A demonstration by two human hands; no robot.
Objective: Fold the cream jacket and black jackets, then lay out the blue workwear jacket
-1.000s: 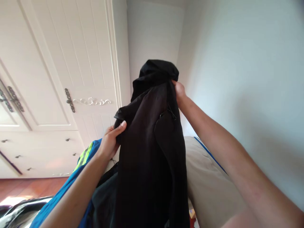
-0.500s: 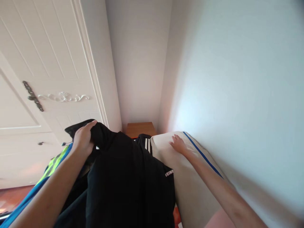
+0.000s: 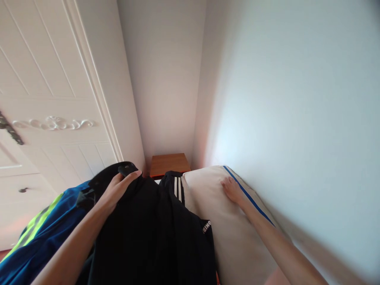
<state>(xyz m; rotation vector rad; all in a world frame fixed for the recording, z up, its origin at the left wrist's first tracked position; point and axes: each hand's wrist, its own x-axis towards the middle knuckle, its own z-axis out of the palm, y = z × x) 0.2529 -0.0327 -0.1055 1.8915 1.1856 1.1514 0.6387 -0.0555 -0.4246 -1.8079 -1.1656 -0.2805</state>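
Note:
A black jacket (image 3: 130, 233) with white lettering near its right edge spreads across the lower middle of the view. My left hand (image 3: 118, 189) grips it close to its collar, with a dark snap button showing just above the fingers. On the beige padded surface (image 3: 204, 186) with a blue stripe lies my right hand (image 3: 233, 190), fingers resting on it and holding nothing. Between the jacket and that surface, a black garment with white stripes (image 3: 177, 188) shows. Left of the jacket is a blue garment (image 3: 67, 211) with a yellow-green reflective band.
A white cabinet (image 3: 59, 107) with carved trim and dark metal handles stands on the left. Past the clothes, a brown wooden piece of furniture (image 3: 169, 162) sits in the corner. A pale wall (image 3: 282, 111) rises along the right side.
The view has shifted right. My left hand has lowered the jacket's collar end, showing more of the blue garment. My right hand has slid toward the blue stripe.

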